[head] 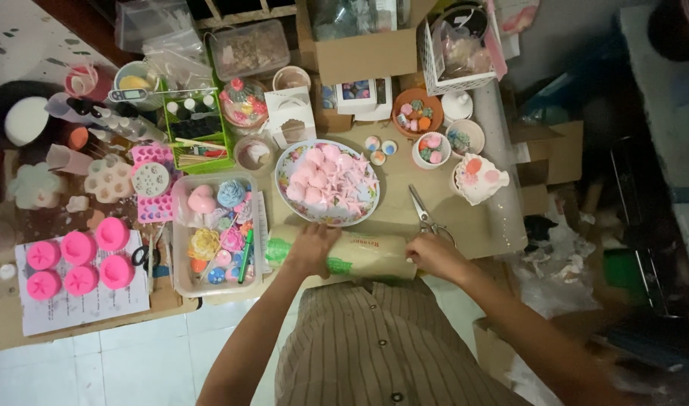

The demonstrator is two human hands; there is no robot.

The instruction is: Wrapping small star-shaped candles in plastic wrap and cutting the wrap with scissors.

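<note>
Holding a long tan cardboard box of wrap film w/ green print, both hands work at the near edge of the worktop. Left hand lies over the box's left-middle, fingers curled down on top, closed on it. Right hand sits at the box's right end, fingers wrapped round that end; whether it pinches the film edge or just the box, can't tell.

Box lies lengthwise, just below the round flowered plate piled w/ pale pink soaps. Left of the box: clear plastic tray of coloured flower-shaped soaps, touching or nearly so. Silver scissors rest just above the box's right end, near the right hand. Further left of the box, five bright pink round moulds sit on a printed paper sheet.

Step in hand, as I judge it: steadying the box and getting at the film end, i.e. prep for pulling a length off. Next move prob. calls for left hand to pin the box flat while right draws film out evenly; scissors are close by for a cut.
</note>
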